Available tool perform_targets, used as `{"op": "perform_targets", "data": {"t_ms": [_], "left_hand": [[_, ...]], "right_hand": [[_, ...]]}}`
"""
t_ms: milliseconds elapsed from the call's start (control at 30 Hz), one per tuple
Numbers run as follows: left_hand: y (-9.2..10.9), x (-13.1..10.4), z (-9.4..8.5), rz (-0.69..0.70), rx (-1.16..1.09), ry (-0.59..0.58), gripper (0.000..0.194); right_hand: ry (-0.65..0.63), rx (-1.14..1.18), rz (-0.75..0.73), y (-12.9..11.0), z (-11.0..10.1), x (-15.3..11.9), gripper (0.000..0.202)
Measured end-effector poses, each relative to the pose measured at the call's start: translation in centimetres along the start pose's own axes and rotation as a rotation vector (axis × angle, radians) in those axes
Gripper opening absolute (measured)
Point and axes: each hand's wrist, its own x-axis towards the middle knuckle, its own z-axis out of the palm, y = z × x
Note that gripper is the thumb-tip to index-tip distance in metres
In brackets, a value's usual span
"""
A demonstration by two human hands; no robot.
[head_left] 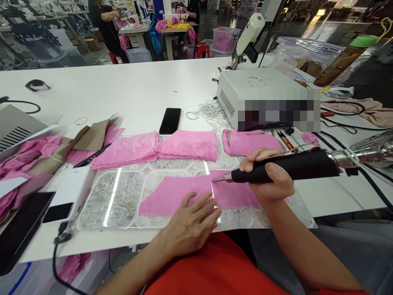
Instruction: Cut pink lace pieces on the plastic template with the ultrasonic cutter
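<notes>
OK, left to right: patterned mat (112, 196) first, pink lace (187, 145) lying along its far edge. Then the pink fabric (178, 192) — flat on the mat, long axis running sideways across my front, slanted end to the left. Can't tell if it's one piece or two meeting near mid-length. Left hand (193, 223) is the nearer one: palm down at the fabric's near edge, fingers a bit spread and laid out, gripping nothing. Just beyond those fingers, the metal tip (223, 178) points left at mid-fabric; touching or just above, can't tell. Right hand (273, 180), over the fabric's right part, is wrapped round the black tool (307, 164) — fingers curled, thumb pressed against it. From that grip, fabric lies below and leftward, tool roughly parallel to it.
</notes>
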Motion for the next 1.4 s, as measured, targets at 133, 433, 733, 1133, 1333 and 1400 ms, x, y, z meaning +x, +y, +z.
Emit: {"op": "perform_targets", "data": {"t_ms": [133,433,733,1133,1333,1400], "left_hand": [[0.0,0.0,-0.2,0.022,-0.015,-0.005,0.025],[0.2,0.1,-0.6,0.005,-0.03,-0.037,0.027],[0.2,0.1,-0.5,0.009,-0.031,-0.034,0.026],[-1.9,2.3,-0.4,-0.087,0.052,-0.045,0.03],[-2.9,2.1,1.1,-0.127,0.071,-0.061,0.034],[-2.9,2.0,1.2,-0.134,0.061,-0.061,0.034]], "right_hand": [[-0.061,0.101,0.078,-0.8,-0.6,0.0,0.016],[-0.179,0.176,0.155,-1.4,-1.0,-0.3,0.017],[-0.184,0.138,0.143,-1.1,-0.5,-0.6,0.013],[0.33,-0.044,-0.01,-2.3,-3.0,2.1,0.012],[0.302,-0.047,0.01,-0.8,-2.0,1.7,0.012],[0.283,-0.063,0.004,-0.6,-1.7,1.6,0.011]]}}
